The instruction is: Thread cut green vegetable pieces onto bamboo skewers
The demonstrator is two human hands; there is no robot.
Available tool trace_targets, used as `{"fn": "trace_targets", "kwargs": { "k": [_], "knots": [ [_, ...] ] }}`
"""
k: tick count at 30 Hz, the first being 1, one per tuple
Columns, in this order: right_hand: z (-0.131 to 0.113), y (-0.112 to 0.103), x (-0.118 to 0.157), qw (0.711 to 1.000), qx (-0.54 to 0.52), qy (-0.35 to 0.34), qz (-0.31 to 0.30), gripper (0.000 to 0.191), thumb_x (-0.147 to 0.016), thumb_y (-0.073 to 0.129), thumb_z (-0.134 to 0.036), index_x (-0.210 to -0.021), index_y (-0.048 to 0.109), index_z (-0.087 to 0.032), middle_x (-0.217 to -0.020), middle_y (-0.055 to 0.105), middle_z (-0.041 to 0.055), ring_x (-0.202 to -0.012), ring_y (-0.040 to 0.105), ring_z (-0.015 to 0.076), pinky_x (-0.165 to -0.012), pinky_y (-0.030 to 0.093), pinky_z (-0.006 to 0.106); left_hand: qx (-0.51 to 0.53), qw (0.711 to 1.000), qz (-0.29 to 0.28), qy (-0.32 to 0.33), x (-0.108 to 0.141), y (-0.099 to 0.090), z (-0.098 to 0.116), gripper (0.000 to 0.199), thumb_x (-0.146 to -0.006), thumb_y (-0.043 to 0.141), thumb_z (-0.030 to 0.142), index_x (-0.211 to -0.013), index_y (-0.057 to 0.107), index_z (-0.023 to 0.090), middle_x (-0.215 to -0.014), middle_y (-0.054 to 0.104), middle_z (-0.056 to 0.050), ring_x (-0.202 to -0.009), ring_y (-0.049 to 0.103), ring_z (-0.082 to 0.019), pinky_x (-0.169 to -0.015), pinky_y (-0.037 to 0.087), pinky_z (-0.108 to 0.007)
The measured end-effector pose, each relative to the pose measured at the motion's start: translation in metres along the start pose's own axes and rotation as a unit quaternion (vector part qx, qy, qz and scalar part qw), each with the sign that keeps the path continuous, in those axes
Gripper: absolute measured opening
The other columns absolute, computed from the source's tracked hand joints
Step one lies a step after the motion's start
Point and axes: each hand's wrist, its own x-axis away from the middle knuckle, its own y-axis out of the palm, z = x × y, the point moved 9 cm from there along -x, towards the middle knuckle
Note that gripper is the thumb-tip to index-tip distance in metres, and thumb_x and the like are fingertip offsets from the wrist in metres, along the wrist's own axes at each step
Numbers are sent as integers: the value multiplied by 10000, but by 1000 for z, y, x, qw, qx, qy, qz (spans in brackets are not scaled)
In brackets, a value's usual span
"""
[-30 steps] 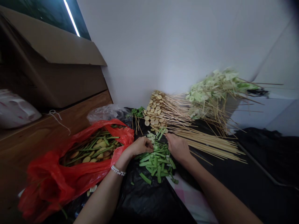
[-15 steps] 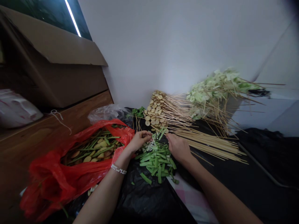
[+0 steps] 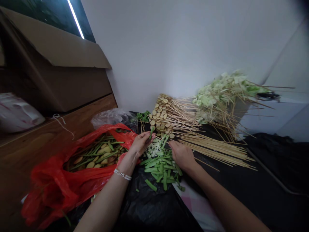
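My left hand (image 3: pixel 141 143) pinches a piece of green vegetable (image 3: pixel 152 132) upright between thumb and fingers. Opposite it, my right hand (image 3: pixel 182 155) is closed on a thin wooden skewer (image 3: pixel 159 138) whose far end points at the left fingers. Whether the tip has entered the green piece is too small to tell. Beneath and between both hands lies a heap of cut green vegetable strips (image 3: pixel 162 169), with small white bits (image 3: pixel 154 148) at its back. Just behind are stacked skewers of round potato-like slices (image 3: pixel 160 112).
To the left, a red plastic bag (image 3: pixel 60 183) holds slices and green stalks. Loose bare skewers (image 3: pixel 219 149) lie at right on black plastic. Skewered cabbage leaves (image 3: pixel 222 88) lean by the wall (image 3: pixel 169 45). A cardboard box (image 3: pixel 58 80) stands at back left.
My left hand has drawn slightly back and turned, now showing a green piece in its fingers. My right hand has lowered a little, and the skewer between the hands is now visible.
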Motion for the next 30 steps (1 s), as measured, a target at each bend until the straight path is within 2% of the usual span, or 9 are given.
{"fn": "trace_targets", "kwargs": {
  "k": [14, 23, 30],
  "knots": [
    [2, -2, 1, 1000, -2, 10, -9, 297, -955, 315, -213, -1065, 591, -215, -987, 670, 54, -822, 619, 154, -595, 330, 243, -14, 1000, -17, -4, 4, 5, -1, 195, -719, 750, 194, -877, 658, 128, -894, 728, -74, -782, 682, -115, -697, 523, -195],
    [2, -3, 1, 1000, 4, 12, -3, 293, -950, 325, -219, -1047, 601, -215, -956, 672, 51, -775, 622, 155, -582, 329, 243, -23, 1000, 2, 3, 4, 2, 2, 188, -694, 767, 170, -854, 690, 107, -825, 732, -80, -745, 681, -122, -683, 514, -199],
    [1, 0, 2, 1000, -5, 13, -16, 287, -947, 323, -207, -1029, 598, -216, -955, 678, 54, -814, 623, 158, -607, 342, 246, -44, 999, 1, -12, 4, 0, -2, 207, -651, 798, 161, -824, 698, 107, -776, 727, -71, -729, 676, -124, -683, 512, -202]
  ]
}}
